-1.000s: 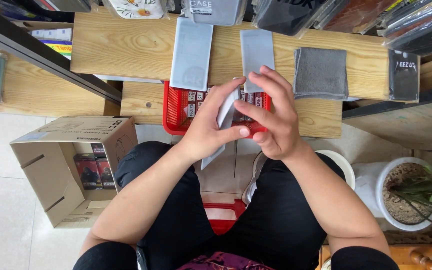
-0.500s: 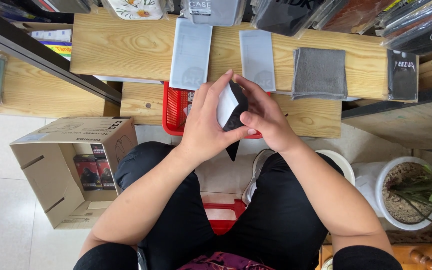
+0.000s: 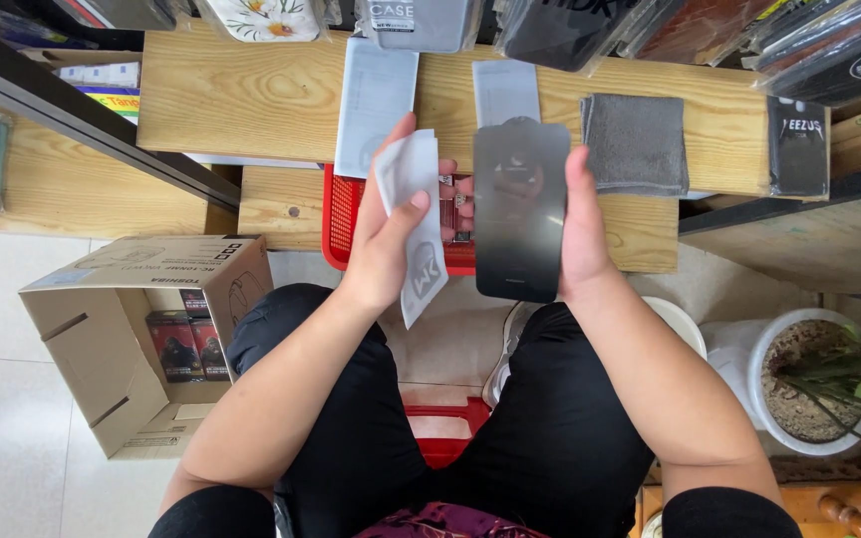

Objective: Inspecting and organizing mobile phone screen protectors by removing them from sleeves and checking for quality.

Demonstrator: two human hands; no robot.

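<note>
Two hands apart, one holding a white sleeve, the other a dark glass sheet.

The left hand (image 3: pixel 386 234) pinches a white paper sleeve (image 3: pixel 416 224) between thumb and fingers; the right hand (image 3: pixel 580 224) grips a dark, glossy screen protector (image 3: pixel 520 209) by its edges, upright, just beside the sleeve. Both hover over a red basket (image 3: pixel 343 214) on a wooden bench (image 3: pixel 251 105). A grey cloth (image 3: pixel 635 144) lies on the bench; an open cardboard box (image 3: pixel 142 329) stands on the floor at left.

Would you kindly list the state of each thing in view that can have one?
dark glass sheet: out of its sleeve, upright in the right hand
white paper sleeve: held in the left hand
cardboard box: open, small boxes inside
red basket: on the bench, contents mostly hidden
grey cloth: lying flat
plant pot: upright
</note>
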